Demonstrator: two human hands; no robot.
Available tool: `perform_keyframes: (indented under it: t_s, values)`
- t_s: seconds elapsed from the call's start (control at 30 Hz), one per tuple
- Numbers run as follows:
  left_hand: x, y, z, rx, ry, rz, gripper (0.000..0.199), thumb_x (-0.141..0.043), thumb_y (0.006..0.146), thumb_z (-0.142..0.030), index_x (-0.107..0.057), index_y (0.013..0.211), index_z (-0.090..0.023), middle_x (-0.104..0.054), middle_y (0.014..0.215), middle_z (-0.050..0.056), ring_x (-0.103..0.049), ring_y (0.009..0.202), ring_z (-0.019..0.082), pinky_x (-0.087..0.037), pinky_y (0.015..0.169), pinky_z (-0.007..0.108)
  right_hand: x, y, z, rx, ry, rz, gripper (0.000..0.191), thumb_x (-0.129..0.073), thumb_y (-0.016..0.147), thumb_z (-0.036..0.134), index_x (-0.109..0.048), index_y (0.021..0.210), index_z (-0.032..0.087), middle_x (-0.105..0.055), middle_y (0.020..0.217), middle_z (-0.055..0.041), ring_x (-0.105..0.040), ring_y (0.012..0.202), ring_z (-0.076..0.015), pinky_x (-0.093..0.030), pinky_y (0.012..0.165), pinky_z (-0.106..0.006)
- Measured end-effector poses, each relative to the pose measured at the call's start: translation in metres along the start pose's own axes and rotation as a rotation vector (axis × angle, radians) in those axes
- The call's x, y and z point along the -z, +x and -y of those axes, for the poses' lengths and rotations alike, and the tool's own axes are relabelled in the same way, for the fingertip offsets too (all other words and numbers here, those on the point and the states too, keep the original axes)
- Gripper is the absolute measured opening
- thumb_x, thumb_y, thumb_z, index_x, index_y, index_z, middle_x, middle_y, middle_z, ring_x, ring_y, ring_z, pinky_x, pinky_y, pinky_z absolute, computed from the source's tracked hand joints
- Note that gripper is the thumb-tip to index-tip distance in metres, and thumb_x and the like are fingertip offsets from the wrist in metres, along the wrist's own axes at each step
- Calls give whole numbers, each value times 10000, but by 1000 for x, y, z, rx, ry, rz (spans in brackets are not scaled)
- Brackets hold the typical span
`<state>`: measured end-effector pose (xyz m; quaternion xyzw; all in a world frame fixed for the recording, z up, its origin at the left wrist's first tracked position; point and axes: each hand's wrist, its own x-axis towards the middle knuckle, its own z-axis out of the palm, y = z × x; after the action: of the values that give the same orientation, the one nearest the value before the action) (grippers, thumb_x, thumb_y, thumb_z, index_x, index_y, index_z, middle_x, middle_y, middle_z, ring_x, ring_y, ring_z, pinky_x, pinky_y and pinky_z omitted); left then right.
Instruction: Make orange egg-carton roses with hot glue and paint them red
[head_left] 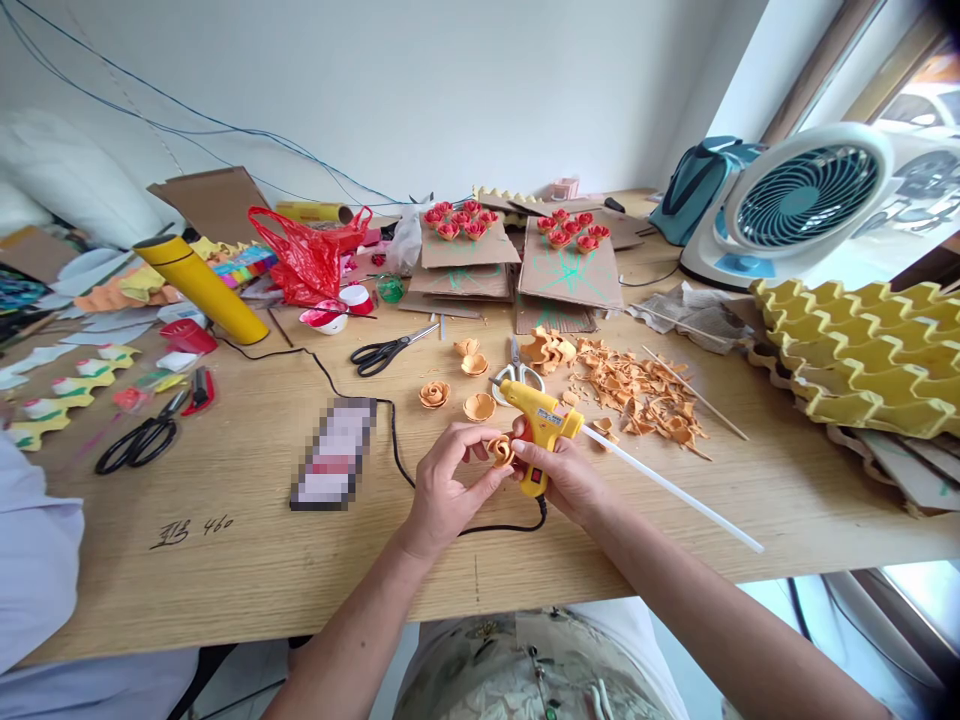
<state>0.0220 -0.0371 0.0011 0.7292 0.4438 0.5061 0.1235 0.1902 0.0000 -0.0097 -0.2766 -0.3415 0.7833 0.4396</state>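
Note:
Between the fingers and thumb of my left hand (450, 483) is a small orange rose (500, 451) made of curled petals. My right hand (564, 472) is wrapped round the handle of a yellow glue gun (541, 425), and its thumb reaches over to the rose. A long white glue stick (675, 487) sticks out of the gun's back. Beyond my hands lie a finished-looking orange rose (434, 395), a few petal cups (479, 406) and white-handled scissors (517, 378), partly hidden by the gun's nozzle.
Orange scraps (637, 390) and a thin wooden stick (697, 395) lie right. Yellow egg trays (862, 360) and a fan (802, 210) stand farther right. Red flowers rest on cardboard (574, 275). Left are a phone (334, 455), black scissors (142, 435) and a person's sleeve (37, 560).

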Motion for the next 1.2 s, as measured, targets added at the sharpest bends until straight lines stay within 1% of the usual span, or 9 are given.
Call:
perform_keyframes:
  t_s: [0.13,0.33,0.47,0.53,0.6,0.77,0.87,1.0,1.2]
  values:
    - [-1,0,-1,-20,22,-13,306,-741,908,-231,-648,1200,-224,-721,1046,55,-642,795,143,-564,737,279,1,-1,0,-13,2,2,443,-950,639,408,-616,879,241,-632,787,31,-545,637,-113,-445,602,-256]
    - [-2,-1,0,-15,26,8,247,-699,934,-227,-670,1180,-227,-735,1071,69,-677,839,165,-571,720,286,0,-1,-1,4,-7,-18,422,-951,643,407,-628,856,238,-614,755,29,-531,641,-118,-443,614,-261]
    - [0,0,0,-2,70,-34,258,-705,927,-218,-676,1183,-228,-751,1060,70,-686,859,172,-563,715,283,2,-2,0,57,-41,-23,366,-894,722,456,-650,877,232,-664,868,-16,-597,761,-163,-443,637,-274]
    - [2,2,0,2,92,-74,259,-712,920,-212,-680,1177,-228,-753,1021,56,-674,832,162,-564,730,281,5,-3,2,116,-112,-35,328,-843,779,493,-679,898,236,-668,900,-31,-600,805,-179,-438,654,-286]
    - [5,3,1,18,101,-109,260,-707,922,-206,-684,1179,-228,-752,998,48,-662,814,154,-567,755,283,8,-6,4,176,-230,-24,302,-787,834,525,-690,874,241,-645,854,-28,-567,777,-179,-431,671,-306]
    - [7,2,10,112,80,-208,302,-691,941,-243,-680,1242,-224,-747,1057,65,-652,805,149,-575,805,305,9,-14,8,247,-498,29,376,-719,865,601,-670,767,241,-605,773,-28,-533,751,-193,-447,722,-352]
    - [7,0,17,151,51,-256,330,-686,952,-264,-673,1279,-228,-745,1122,77,-675,868,159,-572,823,312,9,-17,8,224,-556,11,406,-741,824,637,-674,748,244,-603,752,-29,-538,754,-202,-458,704,-354]
    - [6,-1,21,156,52,-273,372,-696,951,-273,-665,1319,-230,-752,1167,90,-692,925,175,-568,834,318,10,-19,5,126,-586,1,418,-776,775,646,-680,773,239,-605,757,-28,-554,755,-207,-473,685,-353]
    - [6,0,18,135,68,-269,378,-694,945,-230,-665,1322,-228,-757,1141,79,-677,886,161,-565,824,307,7,-18,4,83,-615,-58,459,-784,728,666,-662,793,228,-615,759,-29,-578,752,-208,-509,688,-348]
